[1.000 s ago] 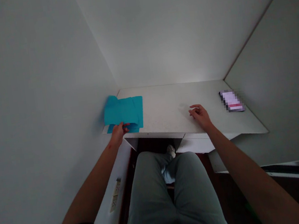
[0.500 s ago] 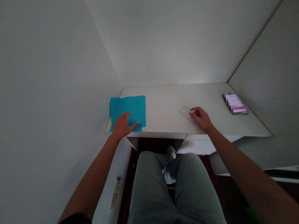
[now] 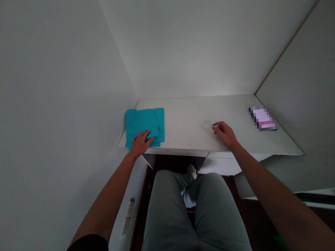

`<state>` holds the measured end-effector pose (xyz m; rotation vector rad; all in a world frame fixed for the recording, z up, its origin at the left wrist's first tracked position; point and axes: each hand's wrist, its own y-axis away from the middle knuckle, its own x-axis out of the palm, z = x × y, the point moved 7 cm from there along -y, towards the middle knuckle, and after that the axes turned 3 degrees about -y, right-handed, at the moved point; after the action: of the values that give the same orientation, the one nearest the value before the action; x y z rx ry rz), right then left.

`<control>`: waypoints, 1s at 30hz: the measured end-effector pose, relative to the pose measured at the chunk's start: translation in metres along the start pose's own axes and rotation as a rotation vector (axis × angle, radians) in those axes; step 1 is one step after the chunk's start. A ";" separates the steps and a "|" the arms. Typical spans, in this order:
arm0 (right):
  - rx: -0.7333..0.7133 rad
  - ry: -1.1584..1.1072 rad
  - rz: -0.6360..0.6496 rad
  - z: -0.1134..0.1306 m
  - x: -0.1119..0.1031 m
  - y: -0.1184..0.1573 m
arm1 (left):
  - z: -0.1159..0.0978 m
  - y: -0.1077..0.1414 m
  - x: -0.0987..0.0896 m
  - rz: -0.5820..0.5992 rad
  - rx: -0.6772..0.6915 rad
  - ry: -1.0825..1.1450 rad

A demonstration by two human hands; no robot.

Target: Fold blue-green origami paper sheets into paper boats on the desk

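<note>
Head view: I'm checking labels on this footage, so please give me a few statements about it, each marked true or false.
1. The left hand is over the blue sheets. True.
2. The blue sheets lie at the right end of the desk. False: they lie at its left end.
3. The right hand holds the phone. False: the phone lies on the desk, apart from that hand.
4. The phone is to the right of both hands. True.

**White desk (image 3: 187, 113) with blue sheets (image 3: 140, 120) and a phone (image 3: 262, 118)**

On my remote feed, the white desk spans the middle of the frame, its top faintly marked. I see the blue sheets lying overlapped left of centre; at centre right I make out the phone, lying flat and blurred into pixels.
</note>
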<state>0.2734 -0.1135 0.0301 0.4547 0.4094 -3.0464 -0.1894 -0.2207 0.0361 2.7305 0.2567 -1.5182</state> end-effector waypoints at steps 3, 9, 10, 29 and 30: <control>0.006 -0.003 0.005 -0.001 0.001 -0.001 | 0.003 -0.004 -0.001 0.022 -0.007 -0.005; -0.001 0.033 -0.007 -0.003 0.001 -0.001 | -0.023 -0.001 -0.011 -0.068 0.082 -0.162; -0.005 0.035 -0.008 -0.002 0.001 -0.001 | -0.033 0.002 -0.010 -0.078 0.119 -0.202; -0.299 0.538 0.065 0.020 0.014 0.008 | -0.246 0.055 0.125 0.401 0.561 -0.187; -0.298 0.595 0.121 0.020 0.019 0.009 | -0.250 0.047 0.125 0.412 0.553 -0.128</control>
<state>0.2501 -0.1272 0.0409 1.3015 0.7994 -2.6130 0.0932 -0.2279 0.0595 2.7625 -0.7899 -1.8209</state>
